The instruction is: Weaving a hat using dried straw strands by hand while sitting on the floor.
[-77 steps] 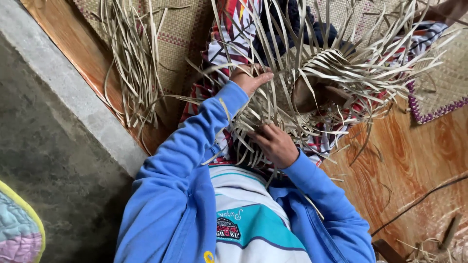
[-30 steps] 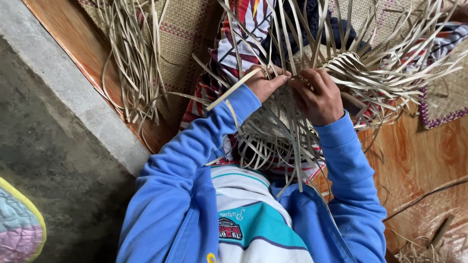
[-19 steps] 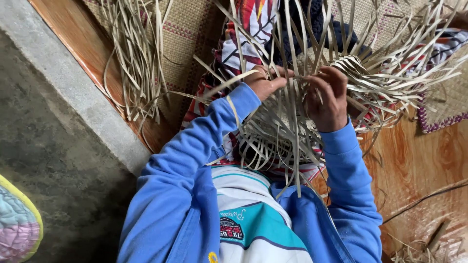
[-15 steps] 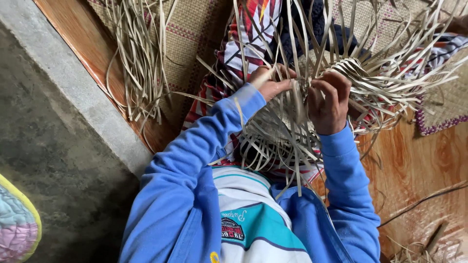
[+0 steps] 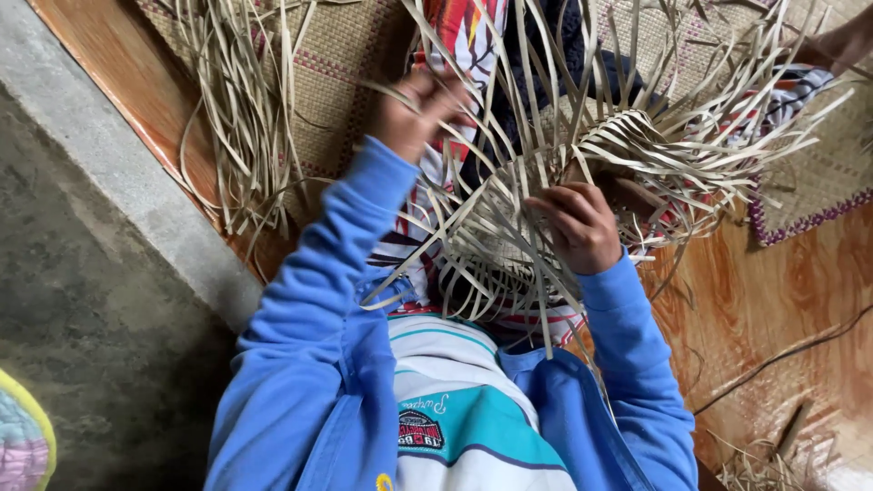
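two bare hands on half-woven straw work (image 5: pixel 582 173), left hand (image 5: pixel 414 114) blurred, fingers pinching a strip, right hand (image 5: pixel 582 227) fingers pressed on the weave

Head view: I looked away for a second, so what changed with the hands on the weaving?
The left hand has lifted off the weaving, up and to the left, blurred, seemingly drawing a strip. The right hand has slid a little lower but stays pressed on the weave. The loose strips on the mat lie as before.
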